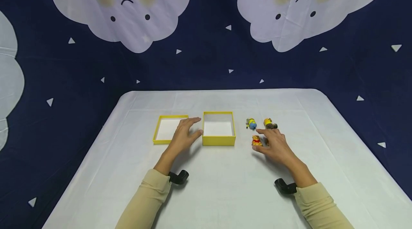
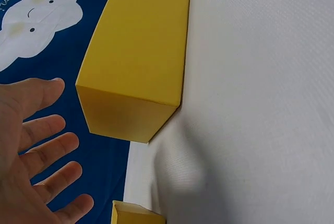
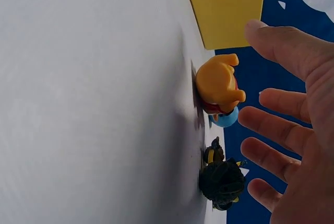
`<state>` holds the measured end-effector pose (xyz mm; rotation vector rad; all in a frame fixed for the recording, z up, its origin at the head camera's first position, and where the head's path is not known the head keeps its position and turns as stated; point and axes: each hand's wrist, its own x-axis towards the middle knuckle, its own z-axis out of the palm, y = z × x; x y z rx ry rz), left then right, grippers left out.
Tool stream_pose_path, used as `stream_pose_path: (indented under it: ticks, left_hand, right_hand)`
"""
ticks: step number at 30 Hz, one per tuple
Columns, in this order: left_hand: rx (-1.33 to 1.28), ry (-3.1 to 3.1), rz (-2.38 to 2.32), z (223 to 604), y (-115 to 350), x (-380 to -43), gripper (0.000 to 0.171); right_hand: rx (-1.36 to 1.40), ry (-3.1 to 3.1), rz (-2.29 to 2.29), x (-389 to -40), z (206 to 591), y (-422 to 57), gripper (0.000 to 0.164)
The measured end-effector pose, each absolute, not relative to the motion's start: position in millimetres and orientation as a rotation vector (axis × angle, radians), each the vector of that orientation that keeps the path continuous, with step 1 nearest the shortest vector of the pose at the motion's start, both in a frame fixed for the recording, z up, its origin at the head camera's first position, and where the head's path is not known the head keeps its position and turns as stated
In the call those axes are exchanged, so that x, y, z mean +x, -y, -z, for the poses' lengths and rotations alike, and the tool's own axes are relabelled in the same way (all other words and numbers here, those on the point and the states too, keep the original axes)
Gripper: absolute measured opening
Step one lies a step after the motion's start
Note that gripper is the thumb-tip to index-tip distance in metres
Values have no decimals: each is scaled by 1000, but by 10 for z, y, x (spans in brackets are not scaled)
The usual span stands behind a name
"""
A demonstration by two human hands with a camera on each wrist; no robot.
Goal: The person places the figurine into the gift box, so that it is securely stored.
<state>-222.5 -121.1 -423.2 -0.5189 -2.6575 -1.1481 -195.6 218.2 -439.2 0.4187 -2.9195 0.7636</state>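
Note:
A yellow box (image 1: pixel 219 140) with a white inside stands open side up on the white table. My left hand (image 1: pixel 184 135) hovers at its left side, fingers spread and holding nothing; in the left wrist view the fingers are apart from the box (image 2: pixel 138 41). My right hand (image 1: pixel 276 147) reaches over several small toy figures, thumb and fingers parted. Closest to it is a Winnie the Pooh figure (image 3: pixel 216 80), lying on the table. A dark figure (image 3: pixel 222 179) beside Pooh is mostly covered by the hand in the head view. Behind them lie a Minion figure (image 1: pixel 251 124) and a yellow-and-brown figure (image 1: pixel 270 124).
A shallow yellow lid (image 1: pixel 157 129) with a white inside lies left of the box, partly behind my left hand. The white tablecloth (image 1: pixel 225 193) stretches to the front. Dark blue fabric (image 1: pixel 206 71) with clouds hangs behind the table.

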Motion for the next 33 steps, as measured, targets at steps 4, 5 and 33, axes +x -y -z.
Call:
stream_pose_path:
  ticks: [4, 5, 33]
  left_hand:
    - [-519, 2675, 1210, 4236, 1202, -2251, 46]
    - [-515, 2679, 1220, 4240, 1199, -2257, 46]
    - [-578, 2673, 1450, 4311, 1210, -2398, 45]
  right_hand:
    - [429, 2931, -781, -1970, 4401, -2191, 63]
    - [432, 2933, -782, -1972, 4403, -2192, 63]
    - [473, 2980, -747, -2059, 4485, -2269, 58]
